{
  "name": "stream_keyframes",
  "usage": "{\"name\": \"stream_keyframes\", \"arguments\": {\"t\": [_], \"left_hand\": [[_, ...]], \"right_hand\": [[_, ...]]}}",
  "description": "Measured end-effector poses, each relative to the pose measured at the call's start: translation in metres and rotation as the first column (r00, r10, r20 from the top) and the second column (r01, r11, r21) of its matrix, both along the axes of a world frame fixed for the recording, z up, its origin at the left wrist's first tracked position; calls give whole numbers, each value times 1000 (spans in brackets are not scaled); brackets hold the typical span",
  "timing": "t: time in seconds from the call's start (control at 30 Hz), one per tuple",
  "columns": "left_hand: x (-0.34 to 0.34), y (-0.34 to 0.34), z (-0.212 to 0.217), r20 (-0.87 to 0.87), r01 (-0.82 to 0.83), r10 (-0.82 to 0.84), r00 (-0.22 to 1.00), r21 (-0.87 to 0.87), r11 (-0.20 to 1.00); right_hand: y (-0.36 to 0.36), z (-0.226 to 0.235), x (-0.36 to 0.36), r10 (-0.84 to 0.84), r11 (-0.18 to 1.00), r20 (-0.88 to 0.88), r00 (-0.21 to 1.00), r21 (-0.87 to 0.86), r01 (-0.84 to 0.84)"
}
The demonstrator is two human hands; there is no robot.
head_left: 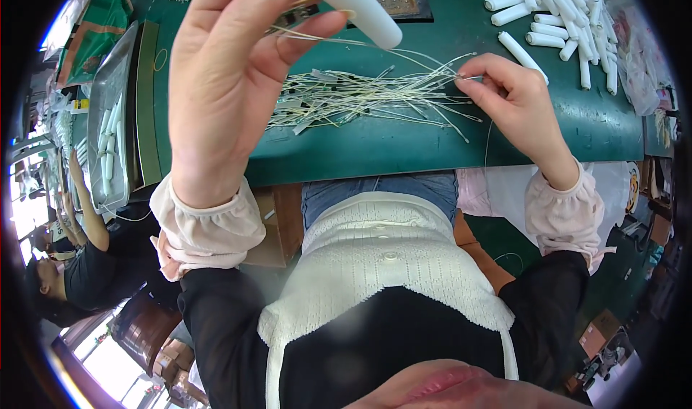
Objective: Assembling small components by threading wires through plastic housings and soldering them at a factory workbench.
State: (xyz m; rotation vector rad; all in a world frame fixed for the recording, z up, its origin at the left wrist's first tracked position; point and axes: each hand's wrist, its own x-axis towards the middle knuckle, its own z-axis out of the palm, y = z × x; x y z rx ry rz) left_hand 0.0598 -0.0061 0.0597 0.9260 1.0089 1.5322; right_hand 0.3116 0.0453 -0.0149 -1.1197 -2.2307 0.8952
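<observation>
Wires (360,95) lie in a big loose heap on the green table (432,149) right in front of you, so lots of them are not done yet. Your left hand (231,77) is held up high, and its fingers are closed around one white tube (360,9), with thin wires hanging out from under your thumb. Your right hand (515,102) rests on the table at the right end of the heap, and its thumb and first finger are pinched together on the tip of one wire. To me it looks like you are in the middle of one tube now, with a wire picked but not yet in. A pile of white tubes (562,19) sits at the far right of the table, well apart from the heap, but I cannot tell if those are done or waiting. A metal tray (108,120) on your left holds a few more tubes. Another person (79,265) sits past that tray.
</observation>
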Motion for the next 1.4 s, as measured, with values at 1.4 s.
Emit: {"name": "stream_keyframes", "arguments": {"t": [1.4], "left_hand": [[-168,-159,-9,-523,12,18,852,53,999]], "right_hand": [[27,-6,59,-306,930,347,886,309,200]]}}
